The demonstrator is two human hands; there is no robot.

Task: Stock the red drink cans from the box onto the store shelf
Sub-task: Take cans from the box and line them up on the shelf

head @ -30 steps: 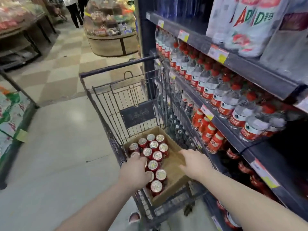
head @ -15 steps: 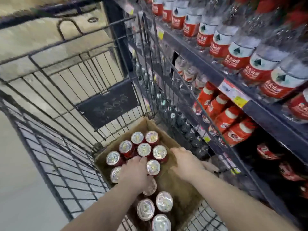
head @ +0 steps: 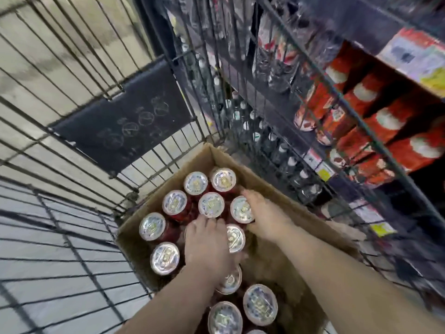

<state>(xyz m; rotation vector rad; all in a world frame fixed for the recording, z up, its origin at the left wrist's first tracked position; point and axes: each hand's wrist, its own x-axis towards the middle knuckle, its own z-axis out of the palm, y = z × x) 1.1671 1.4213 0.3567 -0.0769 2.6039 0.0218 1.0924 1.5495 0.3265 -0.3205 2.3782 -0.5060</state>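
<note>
Cardboard box point(head: 269, 189) — upright red cans point(head: 211, 204)

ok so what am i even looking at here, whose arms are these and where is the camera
There is no machine here. The camera sits on a person's head and looks down, so the two bare arms are theirs. They lean over a wire shopping cart that holds a cardboard box of red drink cans, seen from above as silver lids. The left hand rests on cans in the middle; the right hand wraps around one can but has not lifted it. To the right is the store shelf, blurred, with red packages.
</note>
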